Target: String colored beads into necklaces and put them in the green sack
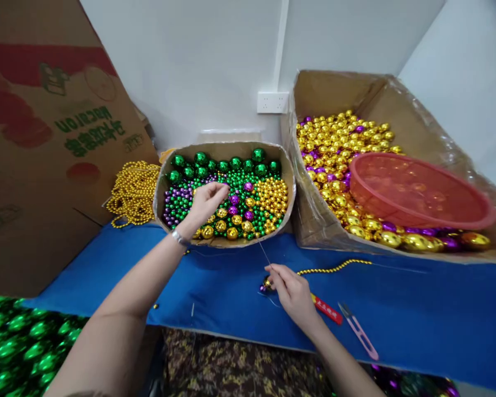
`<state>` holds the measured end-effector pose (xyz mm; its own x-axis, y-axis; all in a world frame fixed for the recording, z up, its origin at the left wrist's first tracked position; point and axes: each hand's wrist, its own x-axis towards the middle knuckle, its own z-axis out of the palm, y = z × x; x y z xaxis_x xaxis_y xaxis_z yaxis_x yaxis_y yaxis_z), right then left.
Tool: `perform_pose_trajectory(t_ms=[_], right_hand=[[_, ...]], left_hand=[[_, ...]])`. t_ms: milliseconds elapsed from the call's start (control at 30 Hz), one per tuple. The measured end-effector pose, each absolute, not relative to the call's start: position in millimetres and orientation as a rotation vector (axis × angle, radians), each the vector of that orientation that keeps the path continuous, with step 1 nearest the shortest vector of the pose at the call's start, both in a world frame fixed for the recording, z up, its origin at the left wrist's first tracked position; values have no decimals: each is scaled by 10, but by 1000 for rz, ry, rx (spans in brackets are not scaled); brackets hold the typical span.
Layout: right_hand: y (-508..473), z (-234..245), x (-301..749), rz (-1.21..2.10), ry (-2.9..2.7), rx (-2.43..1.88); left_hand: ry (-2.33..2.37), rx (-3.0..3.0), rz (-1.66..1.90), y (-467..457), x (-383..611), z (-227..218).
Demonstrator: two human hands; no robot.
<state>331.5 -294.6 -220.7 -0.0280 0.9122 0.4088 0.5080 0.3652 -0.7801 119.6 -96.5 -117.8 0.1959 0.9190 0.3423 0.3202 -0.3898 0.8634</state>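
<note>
My left hand (pixel 209 199), its fingers pinched together, is over a small cardboard box (pixel 159 212) of shiny beads. What it holds, if anything, cannot be made out. Below the box's front edge, my right hand (pixel 291 289) pinches a thin needle (pixel 264 253) that points up toward the box. A few purple and gold beads (pixel 265 285) are at its fingers, with fine thread nearby. From behind that hand a strand of small gold beads (pixel 334 269) runs right along the blue cloth (pixel 409 309). Green, purple and gold beads lie grouped by colour in the box.
At right, a large carton (pixel 314 220) holds gold and purple beads and a red plastic basket (pixel 421 190). Pink-handled snips (pixel 359 331) and a red-yellow tool (pixel 327 310) lie on the cloth. Gold bead strands (pixel 134 193) sit beside a tall carton (pixel 33 165); green balls (pixel 25 347) are below.
</note>
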Motion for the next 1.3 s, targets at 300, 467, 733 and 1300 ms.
perform_pose_trajectory(t_ms=[300, 467, 733, 1300], right_hand=[[-2962, -2213, 3350, 574, -1634, -1248], [-2921, -2282, 3329, 549, -1652, -1223], [-2879, -2235, 3226, 592, -1670, -1231], [-2913, -2156, 3153, 486, -1714, -1295]], left_hand=[[2102, 2126, 847, 729, 807, -1048], [2052, 2106, 774, 991, 831, -1130], [1908, 2167, 882, 772, 797, -1214], [1473, 1981, 813, 387, 1296, -1288]])
